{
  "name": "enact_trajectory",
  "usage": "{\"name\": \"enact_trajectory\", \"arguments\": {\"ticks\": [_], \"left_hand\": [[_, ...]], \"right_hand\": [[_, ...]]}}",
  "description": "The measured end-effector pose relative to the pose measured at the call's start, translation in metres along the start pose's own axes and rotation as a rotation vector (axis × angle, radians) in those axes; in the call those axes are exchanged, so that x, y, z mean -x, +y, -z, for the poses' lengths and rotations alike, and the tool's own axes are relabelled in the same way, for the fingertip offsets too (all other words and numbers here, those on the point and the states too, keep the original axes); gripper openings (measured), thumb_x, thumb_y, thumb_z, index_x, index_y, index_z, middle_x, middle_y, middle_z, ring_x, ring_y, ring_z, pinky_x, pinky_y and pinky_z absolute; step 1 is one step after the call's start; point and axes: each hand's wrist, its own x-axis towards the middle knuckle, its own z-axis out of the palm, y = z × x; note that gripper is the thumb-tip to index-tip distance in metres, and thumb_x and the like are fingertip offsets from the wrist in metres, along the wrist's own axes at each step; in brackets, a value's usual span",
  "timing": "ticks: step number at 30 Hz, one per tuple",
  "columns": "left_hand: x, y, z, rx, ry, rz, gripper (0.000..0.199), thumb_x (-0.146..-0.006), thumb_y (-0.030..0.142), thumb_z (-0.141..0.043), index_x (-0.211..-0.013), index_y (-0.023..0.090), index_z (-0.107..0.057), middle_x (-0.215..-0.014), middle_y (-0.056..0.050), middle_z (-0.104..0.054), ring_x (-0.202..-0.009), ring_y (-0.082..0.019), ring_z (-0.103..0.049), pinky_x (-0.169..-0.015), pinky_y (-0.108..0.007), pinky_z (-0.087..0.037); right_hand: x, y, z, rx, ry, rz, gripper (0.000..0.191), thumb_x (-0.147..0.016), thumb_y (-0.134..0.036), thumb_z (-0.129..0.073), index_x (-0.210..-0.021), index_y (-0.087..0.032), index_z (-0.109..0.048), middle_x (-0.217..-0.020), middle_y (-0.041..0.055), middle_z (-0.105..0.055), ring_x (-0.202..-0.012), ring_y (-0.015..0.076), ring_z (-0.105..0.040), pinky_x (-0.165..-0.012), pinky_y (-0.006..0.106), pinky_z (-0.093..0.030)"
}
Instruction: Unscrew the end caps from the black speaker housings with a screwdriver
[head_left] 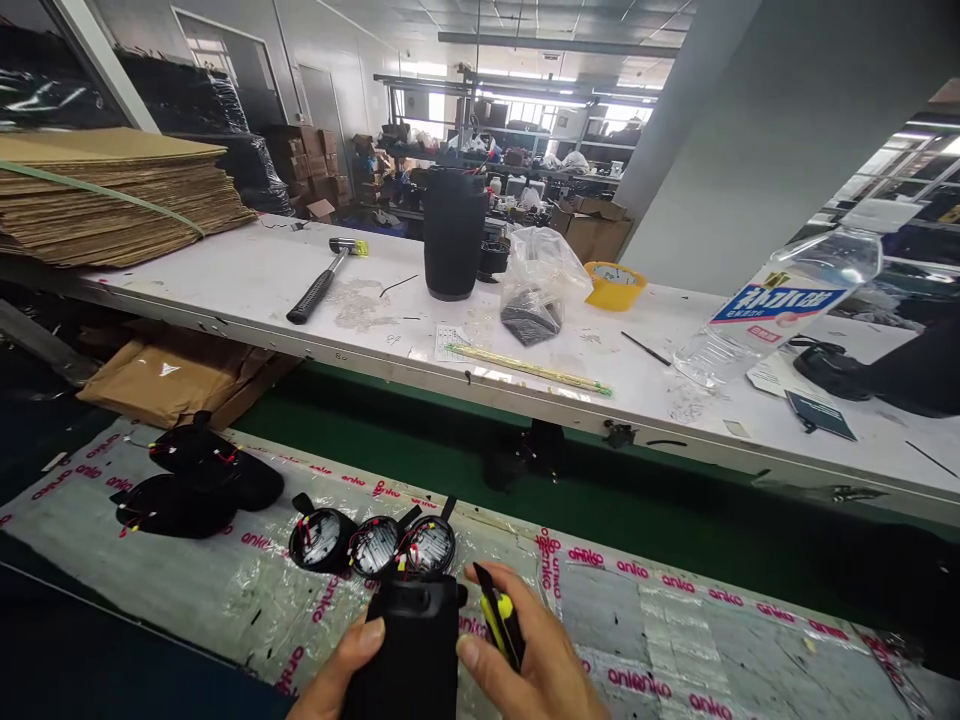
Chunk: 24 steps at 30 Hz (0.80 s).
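Gripping a matte black casing (409, 655) with a recessed, glossier end, the left hand (341, 668) holds it above the near, plastic-covered board (259, 590); just right, the right hand (551, 660) curls its fingers around a black-and-yellow tool (499, 620).

free room rightward (round housings (376, 546) ahead)

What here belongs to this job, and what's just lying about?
Likely the job:
- black cylinder, in left hand
- yellow-and-black tool, in right hand
- three wired round units

Apparently lying about:
- hammer
- bottle
- tape roll
- cardboard stack
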Motion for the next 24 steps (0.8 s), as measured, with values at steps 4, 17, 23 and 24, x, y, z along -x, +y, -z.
{"name": "enact_trajectory", "arguments": {"ticks": [4,17,23,24], "left_hand": [[-0.001,-0.004,0.007,-0.041,0.013,-0.002,0.04,-0.1,0.054,-0.061,-0.122,0.022,-0.072,-0.132,-0.009,-0.072,-0.118,-0.03,-0.069,-0.105,-0.052,-0.055],[0.004,0.022,-0.014,-0.009,-0.09,0.117,0.088,-0.074,0.052,-0.083,-0.151,0.023,-0.052,-0.135,-0.014,-0.073,-0.134,-0.045,-0.06,-0.111,-0.058,-0.048],[0.004,0.033,-0.024,-0.123,-0.155,0.029,0.088,-0.072,0.052,-0.086,-0.148,0.027,-0.051,-0.134,-0.01,-0.074,-0.132,-0.04,-0.062,-0.116,-0.055,-0.045],[0.005,0.034,-0.025,-0.124,-0.171,0.016,0.087,-0.073,0.052,-0.085,-0.149,0.027,-0.051,-0.135,-0.009,-0.073,-0.132,-0.04,-0.062,-0.116,-0.055,-0.045]], "right_hand": [[-0.005,0.01,-0.003,-0.104,-0.073,0.055,0.06,-0.09,-0.059,-0.07,-0.142,-0.03,-0.063,-0.154,0.0073,-0.055,-0.146,0.0323,-0.045,-0.12,0.047,-0.033],[-0.003,-0.028,0.029,0.585,-0.121,0.358,0.028,-0.096,-0.016,-0.06,-0.12,-0.031,-0.055,-0.104,-0.0044,-0.075,-0.089,0.0182,-0.075,-0.073,0.027,-0.053],[-0.003,-0.044,0.035,1.222,-0.039,0.791,0.033,-0.092,-0.034,-0.077,-0.108,-0.026,-0.05,-0.073,-0.0066,-0.064,-0.051,0.0176,-0.065,-0.042,0.033,-0.035],[-0.003,-0.046,0.035,1.257,-0.04,0.813,0.033,-0.093,-0.038,-0.076,-0.107,-0.026,-0.049,-0.071,-0.0059,-0.063,-0.049,0.0174,-0.063,-0.041,0.034,-0.033]]}}
